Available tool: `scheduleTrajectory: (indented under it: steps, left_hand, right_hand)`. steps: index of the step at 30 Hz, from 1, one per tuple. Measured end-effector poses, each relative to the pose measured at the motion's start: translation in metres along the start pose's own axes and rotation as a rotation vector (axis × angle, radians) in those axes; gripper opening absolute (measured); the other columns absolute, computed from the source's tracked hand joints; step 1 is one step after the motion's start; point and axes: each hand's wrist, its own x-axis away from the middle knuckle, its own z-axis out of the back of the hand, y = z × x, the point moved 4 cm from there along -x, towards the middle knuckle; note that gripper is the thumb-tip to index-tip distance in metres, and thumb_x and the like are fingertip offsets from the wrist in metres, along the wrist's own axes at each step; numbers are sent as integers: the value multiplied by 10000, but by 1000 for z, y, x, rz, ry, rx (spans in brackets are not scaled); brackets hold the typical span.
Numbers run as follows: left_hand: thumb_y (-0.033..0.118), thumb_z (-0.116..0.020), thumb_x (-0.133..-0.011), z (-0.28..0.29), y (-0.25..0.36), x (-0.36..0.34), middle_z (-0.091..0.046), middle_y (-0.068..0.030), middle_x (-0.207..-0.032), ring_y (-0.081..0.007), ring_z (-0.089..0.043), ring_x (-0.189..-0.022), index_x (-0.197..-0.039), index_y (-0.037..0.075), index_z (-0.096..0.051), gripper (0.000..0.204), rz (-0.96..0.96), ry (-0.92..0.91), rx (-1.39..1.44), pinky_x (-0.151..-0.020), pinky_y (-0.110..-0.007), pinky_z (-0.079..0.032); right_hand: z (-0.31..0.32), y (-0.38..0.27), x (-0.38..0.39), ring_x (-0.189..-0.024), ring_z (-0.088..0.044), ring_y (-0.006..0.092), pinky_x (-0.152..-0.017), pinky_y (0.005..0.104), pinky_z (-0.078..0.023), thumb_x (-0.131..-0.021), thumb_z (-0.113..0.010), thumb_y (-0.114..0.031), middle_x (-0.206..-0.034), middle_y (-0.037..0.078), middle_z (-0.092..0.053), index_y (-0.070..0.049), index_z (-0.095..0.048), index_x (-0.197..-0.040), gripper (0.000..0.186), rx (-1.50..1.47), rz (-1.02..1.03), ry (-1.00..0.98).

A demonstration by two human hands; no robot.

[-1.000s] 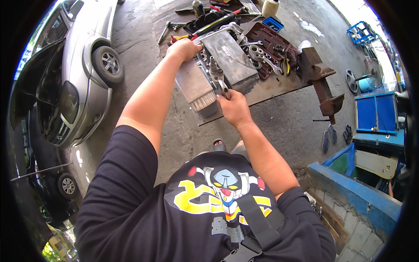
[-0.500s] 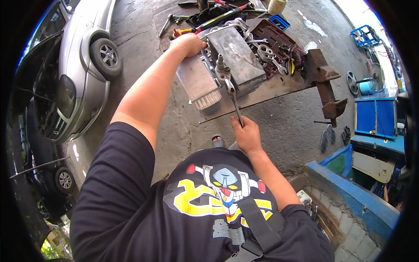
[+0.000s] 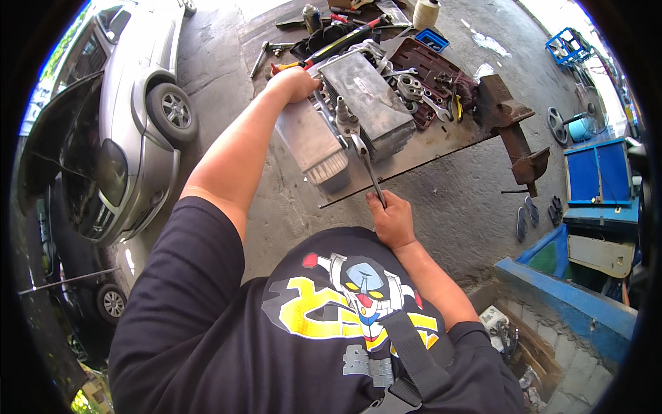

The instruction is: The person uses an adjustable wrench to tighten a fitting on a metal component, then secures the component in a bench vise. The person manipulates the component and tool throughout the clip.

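Left arm (image 3: 238, 155) reaching well forward; left hand (image 3: 295, 84) back upward, its grip hidden. Right arm (image 3: 441, 283) reaching less far, nearer the torso (image 3: 303, 366); right hand (image 3: 394, 219) curled closed, thumb (image 3: 376, 203) pointing forward

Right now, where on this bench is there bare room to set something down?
The bench has a bare near-edge strip between the large finned block and rusty vise, plus a smaller patch between the grey box and ratchet handle. It's crowded around the brown tool case and wrenches.
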Motion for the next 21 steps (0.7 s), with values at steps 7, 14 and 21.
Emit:
scheduleTrajectory:
  steps: [7, 14, 21]
  left_hand:
    - [285, -577, -1077, -2, -1, 0, -797, -183, -1067, -392, -767, -1095, -1230, 214, -814, 290, -142, 24, -213, -977, -507, -599]
    - [166, -603, -997, -1, -1, -6, -809, -177, -1086, -387, -791, -1058, -1151, 125, -821, 270, -75, 32, -211, -949, -494, -625]
    - [302, -577, -1054, 3, 11, 3, -773, -204, -1290, -404, -742, -1236, -1258, 118, -805, 357, 2, -105, -113, -1048, -526, -593]
  right_hand:
    - [-2, 8, -2, -737, -655, 490, -649, 514, -495, -1064, -726, -374, -777, 245, -668, -12, -710, -883, 406, -64, 43, 21]
    - [-6, 12, -11, -628, -608, 360, -625, 446, -479, -1067, -738, -352, -728, 214, -646, -4, -715, -919, 379, -15, 38, 20]
    - [3, -12, -8, -743, -656, 465, -705, 507, -511, -1090, -668, -467, -769, 246, -681, 19, -703, -912, 519, 3, -97, -87]
